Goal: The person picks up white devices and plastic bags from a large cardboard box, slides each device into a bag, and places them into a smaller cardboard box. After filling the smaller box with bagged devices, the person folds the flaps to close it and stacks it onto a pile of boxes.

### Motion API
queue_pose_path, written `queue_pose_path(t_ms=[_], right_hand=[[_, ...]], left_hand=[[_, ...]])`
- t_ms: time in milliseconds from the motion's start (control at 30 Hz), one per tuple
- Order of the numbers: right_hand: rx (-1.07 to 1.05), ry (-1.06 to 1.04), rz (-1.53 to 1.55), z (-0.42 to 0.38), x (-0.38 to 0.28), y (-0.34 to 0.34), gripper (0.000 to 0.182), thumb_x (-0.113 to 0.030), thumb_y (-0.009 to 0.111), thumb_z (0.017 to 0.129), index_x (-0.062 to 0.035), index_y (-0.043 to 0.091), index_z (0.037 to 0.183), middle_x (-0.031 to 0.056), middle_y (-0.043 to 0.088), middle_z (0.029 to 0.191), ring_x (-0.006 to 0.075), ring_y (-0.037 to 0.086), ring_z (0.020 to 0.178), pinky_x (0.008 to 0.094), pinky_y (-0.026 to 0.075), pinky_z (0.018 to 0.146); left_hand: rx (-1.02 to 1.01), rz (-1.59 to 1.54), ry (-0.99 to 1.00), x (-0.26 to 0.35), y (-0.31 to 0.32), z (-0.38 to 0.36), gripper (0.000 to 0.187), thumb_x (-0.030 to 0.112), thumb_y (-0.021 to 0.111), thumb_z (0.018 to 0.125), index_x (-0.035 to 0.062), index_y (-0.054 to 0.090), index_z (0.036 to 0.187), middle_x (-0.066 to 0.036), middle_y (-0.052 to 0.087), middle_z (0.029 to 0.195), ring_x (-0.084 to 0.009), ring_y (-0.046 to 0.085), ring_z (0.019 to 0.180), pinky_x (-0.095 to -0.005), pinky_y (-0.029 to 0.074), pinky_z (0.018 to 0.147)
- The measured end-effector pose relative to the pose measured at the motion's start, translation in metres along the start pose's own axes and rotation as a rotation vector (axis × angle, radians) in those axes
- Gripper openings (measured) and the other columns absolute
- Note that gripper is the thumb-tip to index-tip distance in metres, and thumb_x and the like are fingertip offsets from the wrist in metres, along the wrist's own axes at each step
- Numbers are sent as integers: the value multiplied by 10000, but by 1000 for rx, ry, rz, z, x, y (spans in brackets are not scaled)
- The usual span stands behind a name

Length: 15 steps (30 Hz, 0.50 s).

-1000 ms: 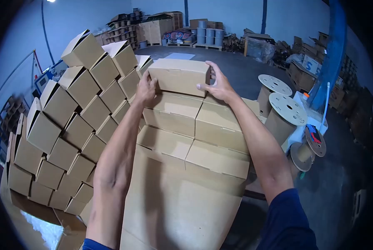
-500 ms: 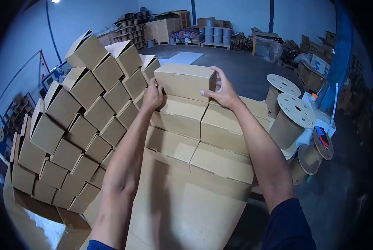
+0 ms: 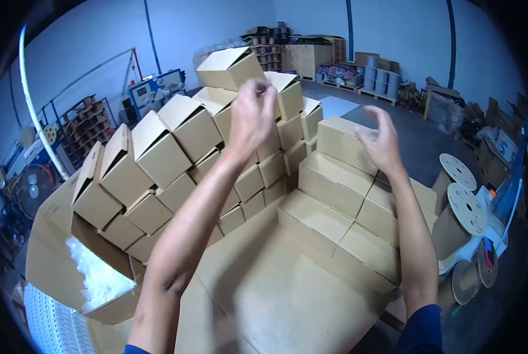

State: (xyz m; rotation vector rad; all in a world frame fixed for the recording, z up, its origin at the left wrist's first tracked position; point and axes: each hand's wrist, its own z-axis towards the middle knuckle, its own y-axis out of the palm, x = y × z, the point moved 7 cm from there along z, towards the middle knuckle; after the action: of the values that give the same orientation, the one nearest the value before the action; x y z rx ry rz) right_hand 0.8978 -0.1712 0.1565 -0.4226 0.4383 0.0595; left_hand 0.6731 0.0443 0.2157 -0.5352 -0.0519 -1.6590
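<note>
Closed cardboard boxes [image 3: 333,177] stand in steps on the right, with a single box [image 3: 339,141] on top. Beside that top box, my right hand [image 3: 382,141] is raised with thumb and fingers apart, holding nothing. My left hand [image 3: 253,115] is in front of the stack of boxes with partly raised flaps [image 3: 178,127]; its fingers are curled and blurred, and whether it touches a box behind it cannot be made out. One flapped box [image 3: 231,68] sits highest, just above and left of my left hand.
A brown cardboard surface [image 3: 287,295] lies in front of me. At the left is an open carton [image 3: 51,242] with white plastic inside. Cable spools [image 3: 466,209] stand at the right. Blue-grey drums [image 3: 382,82] on a pallet and a wooden crate [image 3: 305,59] are behind.
The view has turned left. Both hands have come off the top box, which now rests on the stepped stack. My left hand has moved left to the flapped boxes.
</note>
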Motion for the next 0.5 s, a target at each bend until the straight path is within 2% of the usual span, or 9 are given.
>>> queue_pose_path(t_ms=[33,100,133,167,233,300,367,467,500], right_hand=[[-54,-25,97,14,-30,22,550,-219,792,854,-25,560,1314,194,615,1297,326,602,1229,449,466,1068],[-104,-110,176,47,-78,63,555,-240,805,843,-15,565,1290,189,627,1274,321,615,1200,449,476,1049],[-117,-100,207,66,-96,83,603,-263,819,831,-13,548,1308,208,613,1288,341,608,1207,456,471,1055],[-126,-93,235,85,-111,102,651,-287,832,818,-11,530,1325,227,600,1302,361,601,1214,463,466,1062],[-57,-100,208,119,-135,139,913,-366,880,758,-32,398,1458,285,542,1385,419,563,1274,475,444,1095],[20,-141,173,140,-149,173,1136,-431,914,718,-71,240,1558,336,539,1387,446,537,1319,499,442,1110],[-153,34,100,152,-151,205,1387,-424,946,653,-129,-5,1618,364,513,1427,480,542,1316,507,457,1102],[-128,127,86,153,-152,217,1376,-365,935,657,-154,-24,1622,298,653,1270,452,670,1128,509,529,1010],[-82,116,91,152,-155,215,1369,-328,943,648,-148,-9,1616,287,664,1252,448,680,1099,507,542,985]], left_hand=[[107,-55,-70,-2,-21,17,425,313,586,1017,-73,603,1194,-289,643,1199,-391,623,1157,-466,466,1014],[228,-53,-219,-14,-54,51,647,490,414,1065,-74,523,1362,-308,572,1350,-417,523,1315,-469,380,1125],[92,-58,-413,-77,-48,94,689,526,367,1067,-62,503,1399,-307,548,1393,-418,506,1341,-470,374,1133],[137,-186,-505,-82,-51,95,743,572,326,1061,-42,456,1460,-300,495,1464,-419,473,1377,-474,364,1146],[228,-392,-754,-122,-45,102,885,698,257,1029,-7,386,1547,-264,434,1563,-408,444,1416,-483,349,1165],[207,-682,-968,-126,-28,95,942,753,217,1006,8,394,1556,-243,477,1542,-396,477,1393,-466,348,1171],[210,-780,-984,-156,-15,100,975,784,192,989,10,432,1531,-230,530,1490,-371,497,1371,-504,367,1145],[179,-837,-952,-176,-8,108,961,799,193,977,46,470,1507,-214,552,1452,-347,489,1368,-566,394,1092],[178,-817,-1020,-138,-18,92,956,791,199,981,43,467,1512,-211,544,1466,-352,494,1366,-547,392,1101]])
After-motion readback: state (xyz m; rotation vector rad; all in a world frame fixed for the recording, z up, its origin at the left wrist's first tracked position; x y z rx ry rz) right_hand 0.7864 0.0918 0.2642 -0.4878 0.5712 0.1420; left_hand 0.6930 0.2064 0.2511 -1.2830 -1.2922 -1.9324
